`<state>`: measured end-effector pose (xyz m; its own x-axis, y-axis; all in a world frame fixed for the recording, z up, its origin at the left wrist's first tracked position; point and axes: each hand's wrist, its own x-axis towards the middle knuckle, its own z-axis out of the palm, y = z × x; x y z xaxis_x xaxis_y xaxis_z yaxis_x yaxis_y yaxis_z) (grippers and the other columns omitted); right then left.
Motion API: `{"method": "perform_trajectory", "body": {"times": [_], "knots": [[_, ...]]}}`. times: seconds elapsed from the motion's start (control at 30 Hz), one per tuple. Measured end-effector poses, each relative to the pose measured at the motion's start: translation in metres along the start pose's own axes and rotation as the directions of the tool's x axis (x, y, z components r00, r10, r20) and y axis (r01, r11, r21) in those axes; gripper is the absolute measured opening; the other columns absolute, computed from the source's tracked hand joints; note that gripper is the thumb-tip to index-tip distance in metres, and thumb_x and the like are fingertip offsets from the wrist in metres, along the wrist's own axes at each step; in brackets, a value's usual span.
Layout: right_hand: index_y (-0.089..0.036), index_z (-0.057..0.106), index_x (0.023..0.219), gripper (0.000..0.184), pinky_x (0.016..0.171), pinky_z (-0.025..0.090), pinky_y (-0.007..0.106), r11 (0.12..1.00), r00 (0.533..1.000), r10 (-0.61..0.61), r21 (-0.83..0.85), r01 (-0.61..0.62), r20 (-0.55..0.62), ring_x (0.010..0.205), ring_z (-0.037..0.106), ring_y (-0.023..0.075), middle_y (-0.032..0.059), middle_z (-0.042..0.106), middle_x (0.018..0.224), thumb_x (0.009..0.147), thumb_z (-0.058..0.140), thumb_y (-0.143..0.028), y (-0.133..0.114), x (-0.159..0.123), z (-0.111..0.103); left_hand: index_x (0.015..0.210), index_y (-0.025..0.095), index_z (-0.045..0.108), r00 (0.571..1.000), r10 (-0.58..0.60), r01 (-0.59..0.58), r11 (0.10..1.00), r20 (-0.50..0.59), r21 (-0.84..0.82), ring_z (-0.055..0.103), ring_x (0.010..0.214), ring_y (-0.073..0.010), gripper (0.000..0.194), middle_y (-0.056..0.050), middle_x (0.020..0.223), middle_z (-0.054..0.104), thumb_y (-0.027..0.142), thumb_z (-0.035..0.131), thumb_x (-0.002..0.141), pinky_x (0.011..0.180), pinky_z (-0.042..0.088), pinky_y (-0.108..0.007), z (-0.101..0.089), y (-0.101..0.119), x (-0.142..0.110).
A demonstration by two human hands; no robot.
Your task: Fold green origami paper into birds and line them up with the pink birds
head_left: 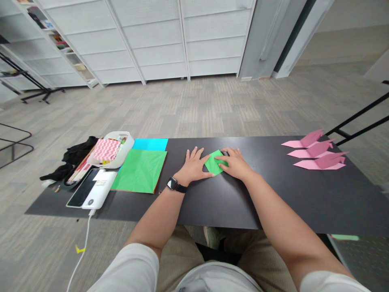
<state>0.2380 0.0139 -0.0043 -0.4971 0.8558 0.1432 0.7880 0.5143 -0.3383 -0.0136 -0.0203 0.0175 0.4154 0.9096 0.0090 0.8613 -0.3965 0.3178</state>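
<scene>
A small folded square of green paper (pixel 214 164) lies on the dark table (pixel 194 207), turned so one corner points away from me. My left hand (pixel 194 164) rests flat at its left side, fingers spread, with the thumb and index finger touching the paper's edge. From the right, my right hand (pixel 236 163) lies over the paper's right part, its fingertips pressing on the surface. Part of the right edge is hidden under those fingers. A watch (pixel 172 183) is on my left wrist.
Left of my hands lies a stack of green paper (pixel 139 170) over a blue sheet (pixel 152 144). Beyond it are a white container (pixel 129 142), a phone (pixel 80 188), a white device with a cable (pixel 101 190) and black cloth (pixel 79 152). Three pink folded paper birds (pixel 319 162) stand at right.
</scene>
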Motion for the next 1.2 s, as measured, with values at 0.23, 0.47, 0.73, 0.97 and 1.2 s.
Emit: {"method": "perform_trajectory", "body": {"times": [0.23,0.47,0.73,0.97,1.2], "knots": [[-0.038,0.076,0.135,0.04,0.123,0.025,0.077,1.0,1.0,0.012,0.009,-0.012,0.009,0.143,0.048,0.0378,0.0112,0.055,0.151,0.097,0.066,-0.032,-0.001,0.0,-0.001,0.148,0.028,0.061,0.994,-0.044,0.035,0.995,-0.098,-0.097,0.03,0.162,-0.0395,0.067,-0.013,0.168,0.044,0.063,0.073,0.092,0.133,0.018,-0.066,-0.003,-0.006,0.006],[-0.037,0.075,0.135,0.04,0.123,0.026,0.077,1.0,1.0,0.011,0.014,-0.011,0.014,0.142,0.048,0.0381,0.0117,0.056,0.15,0.097,0.064,-0.032,-0.002,0.0,-0.001,0.098,0.028,0.076,0.982,0.054,-0.086,0.981,-0.183,-0.175,0.057,0.136,-0.0254,0.011,-0.005,0.138,0.064,0.037,0.078,0.092,0.129,0.035,-0.05,0.002,-0.002,0.014],[-0.038,0.076,0.133,0.038,0.122,0.026,0.078,1.0,1.0,0.012,0.016,-0.012,0.006,0.143,0.048,0.0373,0.0109,0.056,0.15,0.097,0.065,-0.032,0.0,-0.001,0.0,0.1,0.029,0.075,0.989,0.045,-0.072,0.981,-0.144,-0.183,0.051,0.144,-0.0289,0.016,-0.004,0.142,0.062,0.04,0.082,0.09,0.133,0.02,-0.066,0.012,-0.006,0.015],[-0.037,0.075,0.135,0.039,0.124,0.025,0.077,1.0,1.0,0.018,0.022,-0.018,0.015,0.143,0.049,0.0368,0.0113,0.056,0.149,0.098,0.065,-0.033,-0.002,-0.001,-0.002,0.117,0.03,0.071,0.997,0.001,-0.015,0.984,-0.079,-0.176,0.037,0.158,-0.0365,0.036,-0.006,0.154,0.056,0.042,0.085,0.086,0.133,0.016,-0.071,0.009,-0.008,0.015],[-0.037,0.075,0.134,0.039,0.124,0.024,0.077,0.999,1.0,0.02,0.031,-0.021,0.021,0.144,0.047,0.0374,0.0108,0.056,0.15,0.097,0.066,-0.032,-0.001,-0.001,-0.002,0.129,0.028,0.066,0.999,0.005,-0.011,0.986,-0.038,-0.165,0.028,0.163,-0.041,0.058,-0.011,0.161,0.049,0.047,0.09,0.08,0.132,0.01,-0.074,0.008,-0.01,0.013]]}}
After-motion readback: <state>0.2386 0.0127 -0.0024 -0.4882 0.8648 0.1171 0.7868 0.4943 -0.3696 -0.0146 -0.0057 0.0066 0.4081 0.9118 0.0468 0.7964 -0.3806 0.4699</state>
